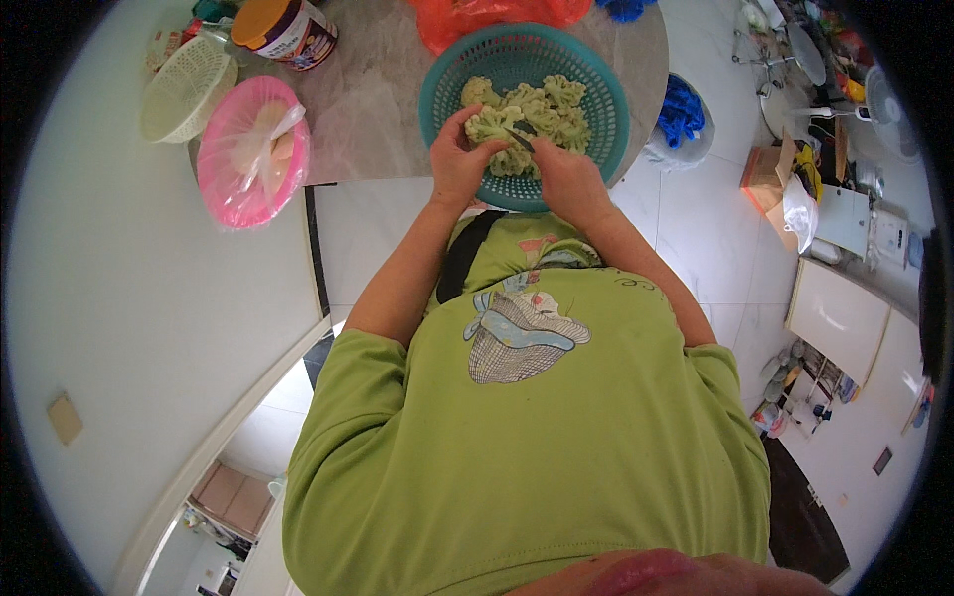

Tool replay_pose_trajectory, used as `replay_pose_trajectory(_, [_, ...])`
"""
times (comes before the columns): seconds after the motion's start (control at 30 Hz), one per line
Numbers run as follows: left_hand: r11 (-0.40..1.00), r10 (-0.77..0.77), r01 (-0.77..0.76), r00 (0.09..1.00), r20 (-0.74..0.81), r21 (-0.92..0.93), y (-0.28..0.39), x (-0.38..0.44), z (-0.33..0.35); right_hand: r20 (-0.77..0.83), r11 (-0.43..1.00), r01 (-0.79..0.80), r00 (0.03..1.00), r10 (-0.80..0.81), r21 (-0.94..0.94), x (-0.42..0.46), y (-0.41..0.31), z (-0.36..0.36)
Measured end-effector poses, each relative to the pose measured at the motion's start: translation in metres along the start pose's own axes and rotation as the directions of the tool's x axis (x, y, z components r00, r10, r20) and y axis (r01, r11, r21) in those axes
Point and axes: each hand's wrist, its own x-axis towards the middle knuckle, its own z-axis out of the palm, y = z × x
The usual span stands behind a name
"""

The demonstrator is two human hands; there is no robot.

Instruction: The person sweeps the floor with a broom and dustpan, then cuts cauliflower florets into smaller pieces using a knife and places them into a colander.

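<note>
A teal plastic colander [522,54] stands at the table's near edge, with several pale cauliflower florets [566,112] inside it. Over its left side, my left hand [458,160] grips a cauliflower floret [488,123] between thumb and fingers. My right hand [568,175] holds a small dark-bladed knife [522,140], its blade pointing left against or close to that floret. Most of the knife's handle is hidden in my fingers. Whether the blade is cutting in, I cannot tell.
Behind the colander lies a red plastic bag [492,22]. To the left on the stone-look table [365,97] are a pink bowl [212,160] under clear plastic, a cream basket [160,112] and an orange-lidded tub [298,37]. A lined bin [689,149] stands on the floor at right.
</note>
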Motion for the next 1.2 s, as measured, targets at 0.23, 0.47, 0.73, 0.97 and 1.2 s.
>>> replay_pose_trajectory(0.23, [0.958,-0.198,0.197,0.98,0.016,-0.207,-0.001,0.001,0.007,-0.127,0.999,0.006,0.992,0.0,0.049,0.003,-0.01,0.003])
replay_pose_trajectory(0.47, [0.998,-0.056,0.057,0.998,0.018,-0.033,0.007,0.007,0.008,-0.037,0.999,-0.037,0.999,0.036,-0.002,0.005,-0.01,-0.004])
replay_pose_trajectory(0.73, [0.998,-0.062,0.062,0.998,-0.005,-0.009,0.006,0.006,0.013,0.025,0.999,-0.052,0.998,0.052,-0.013,0.013,-0.009,-0.006])
replay_pose_trajectory(0.97, [0.941,-0.243,0.234,0.97,-0.008,-0.244,0.005,0.005,0.021,-0.005,0.997,-0.058,0.998,0.059,0.055,0.014,-0.003,0.001])
replay_pose_trajectory(1.2, [0.996,-0.076,0.077,0.997,-0.009,0.036,0.008,0.004,0.021,0.058,0.998,-0.068,0.996,0.068,-0.005,0.017,-0.001,-0.002])
